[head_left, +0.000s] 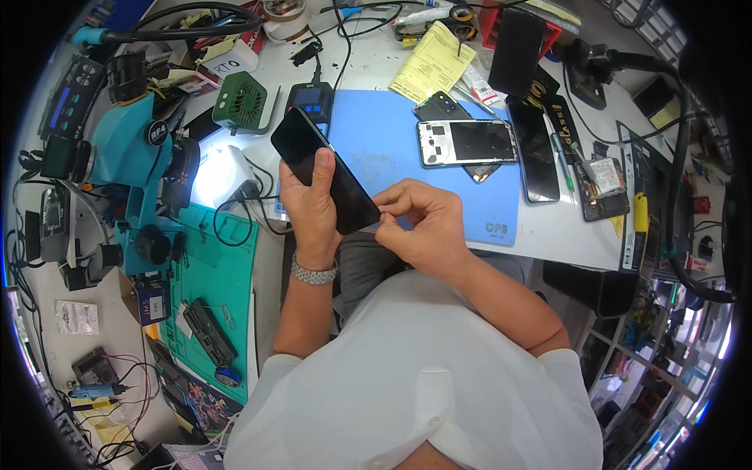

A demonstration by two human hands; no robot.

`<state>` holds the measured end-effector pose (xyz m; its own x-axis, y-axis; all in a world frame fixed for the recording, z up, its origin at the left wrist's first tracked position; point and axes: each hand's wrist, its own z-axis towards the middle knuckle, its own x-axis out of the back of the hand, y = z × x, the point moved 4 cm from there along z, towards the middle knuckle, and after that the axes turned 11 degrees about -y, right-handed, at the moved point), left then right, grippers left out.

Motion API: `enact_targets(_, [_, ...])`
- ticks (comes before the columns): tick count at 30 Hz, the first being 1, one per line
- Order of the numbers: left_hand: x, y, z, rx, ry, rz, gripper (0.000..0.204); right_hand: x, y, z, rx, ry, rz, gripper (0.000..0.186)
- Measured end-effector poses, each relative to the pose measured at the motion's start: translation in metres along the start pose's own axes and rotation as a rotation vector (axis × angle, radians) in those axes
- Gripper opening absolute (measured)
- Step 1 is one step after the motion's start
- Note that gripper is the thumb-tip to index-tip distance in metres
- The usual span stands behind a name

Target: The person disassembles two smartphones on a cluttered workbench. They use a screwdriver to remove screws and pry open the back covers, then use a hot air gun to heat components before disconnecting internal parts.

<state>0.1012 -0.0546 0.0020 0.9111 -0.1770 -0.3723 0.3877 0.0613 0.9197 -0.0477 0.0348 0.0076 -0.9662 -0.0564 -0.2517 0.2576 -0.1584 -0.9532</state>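
A black smartphone (pixel 348 196) with a dark screen is held tilted over the near edge of the bench. My left hand (pixel 312 211) is closed round it, thumb lying along the screen side, and a metal watch sits on that wrist. At the phone's lower right corner, my right hand (pixel 427 227) is pinched. Whatever its fingertips grip, if anything, is too small to make out. Beyond both hands lies a blue work mat (pixel 368 149). On the mat's right part, an opened phone with a white frame (pixel 466 142) rests across another phone body (pixel 440 106).
A teal microscope (pixel 141 157) stands left, with a green fan (pixel 247 103), a lit white lamp (pixel 221 178) and a green mat (pixel 223 274) near it. Farther right are a dark phone (pixel 536 157), a disassembled phone (pixel 603 184) and pens. Yellow paper (pixel 431 63) lies behind.
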Motion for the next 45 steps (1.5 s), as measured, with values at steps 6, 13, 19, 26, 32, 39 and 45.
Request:
enact_targets(6, [0.002,0.0,0.0,-0.004,-0.04,0.005,0.034,0.005,0.005,0.0,-0.023,-0.018,0.034,0.008])
enact_targets(13, [0.011,-0.011,-0.001,0.065,-0.032,0.044,0.043,0.014,0.018,-0.001,-0.104,-0.03,-0.076,0.012])
enact_targets(19, [0.007,-0.012,-0.001,0.041,-0.032,0.146,0.04,0.017,0.013,0.005,-0.254,-0.076,-0.091,0.007])
enact_targets(26, [0.008,-0.016,0.001,0.035,-0.042,0.242,0.035,0.023,0.016,0.009,-0.335,-0.078,-0.121,0.009])
enact_targets(32, [0.01,-0.02,0.002,0.085,-0.074,0.187,0.043,0.024,0.009,0.017,-0.293,-0.042,-0.186,0.01])
enact_targets(39, [0.012,-0.014,-0.002,0.067,-0.058,0.329,0.041,0.017,0.01,0.042,-0.326,0.026,-0.142,0.012])
enact_targets(45, [0.004,-0.005,-0.005,0.073,-0.214,0.125,0.043,0.012,-0.001,0.057,-0.287,0.063,-0.145,0.01])
